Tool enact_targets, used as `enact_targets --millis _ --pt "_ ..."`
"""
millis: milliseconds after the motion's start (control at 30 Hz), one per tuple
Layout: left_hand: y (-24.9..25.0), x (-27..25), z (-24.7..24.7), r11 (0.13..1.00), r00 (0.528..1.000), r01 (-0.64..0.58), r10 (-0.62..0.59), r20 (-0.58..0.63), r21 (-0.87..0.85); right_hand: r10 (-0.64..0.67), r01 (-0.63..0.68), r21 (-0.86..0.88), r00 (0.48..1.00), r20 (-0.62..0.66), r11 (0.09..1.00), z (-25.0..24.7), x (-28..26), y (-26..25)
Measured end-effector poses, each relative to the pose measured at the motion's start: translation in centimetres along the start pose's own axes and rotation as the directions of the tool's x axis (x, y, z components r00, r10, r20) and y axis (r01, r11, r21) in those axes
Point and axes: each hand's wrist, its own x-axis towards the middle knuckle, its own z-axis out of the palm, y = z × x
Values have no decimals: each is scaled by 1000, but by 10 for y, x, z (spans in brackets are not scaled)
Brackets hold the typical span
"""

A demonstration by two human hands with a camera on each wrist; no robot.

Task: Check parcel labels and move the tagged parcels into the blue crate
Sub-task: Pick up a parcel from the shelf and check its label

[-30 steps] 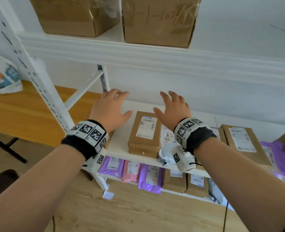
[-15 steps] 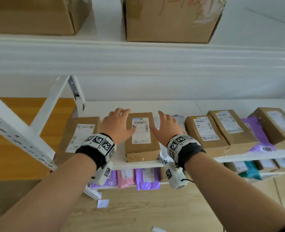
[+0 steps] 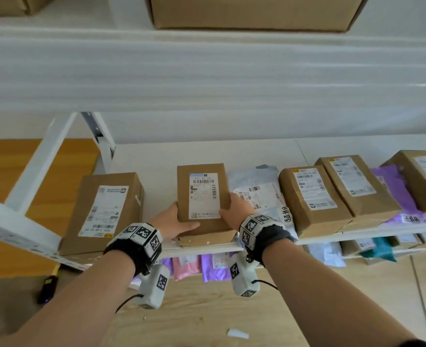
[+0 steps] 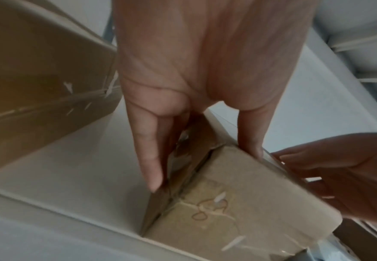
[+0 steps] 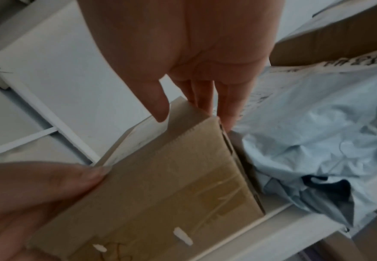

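Note:
A brown cardboard parcel (image 3: 203, 196) with a white barcode label lies on the white shelf (image 3: 156, 156), stacked on a second flat box (image 3: 207, 241). My left hand (image 3: 175, 221) grips its left side, thumb across the near top corner. My right hand (image 3: 232, 209) grips its right side, thumb on the label's edge. In the left wrist view the left hand (image 4: 205, 155) holds the parcel (image 4: 239, 203) with fingers down its side. The right wrist view has the right hand (image 5: 192, 113) pinching the parcel (image 5: 172, 185) at its far edge. No blue crate is in view.
A large brown box (image 3: 104, 211) stands left of the parcel. A pale poly mailer (image 3: 257, 194), two brown boxes (image 3: 309, 196) and a purple mailer (image 3: 397, 191) lie to the right. Pink and purple mailers (image 3: 187, 265) fill the lower shelf. A white slanted post (image 3: 41, 161) crosses the left.
Both hands went from lying flat beside the parcel to gripping its two sides nearer the front. The head view has shifted right and closer.

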Motion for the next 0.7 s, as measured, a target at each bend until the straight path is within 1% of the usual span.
enact_targets --millis 67,133,200,267,400,500,600,700 --pt "-2 -2 1 997 1000 -14 14 4 -80 -7 7 33 1000 2 999 1 2 2" --pt "-2 -6 0 990 999 -23 18 -35 -138 -22 24 106 1000 -20 994 0 1 2" --pt "5 -13 -4 984 995 -33 16 -94 -177 -46 59 182 996 -73 982 -5 -2 -1" --pt "16 -24 -13 980 983 -73 39 -179 -186 -73 99 225 990 -120 969 -14 -7 -6" --pt "41 -51 -35 940 926 -237 141 -350 -246 -138 195 327 972 -190 925 -36 -25 -14" --pt "58 -71 -46 915 871 -341 219 -440 -218 -147 246 494 962 -230 834 -50 -40 -17" --pt "76 -95 -45 887 831 -426 304 -466 -181 -122 256 636 961 -247 728 -64 -54 -14" --pt "91 -119 -38 847 767 -525 430 -477 -81 -103 233 679 969 -227 696 -67 -62 -3"
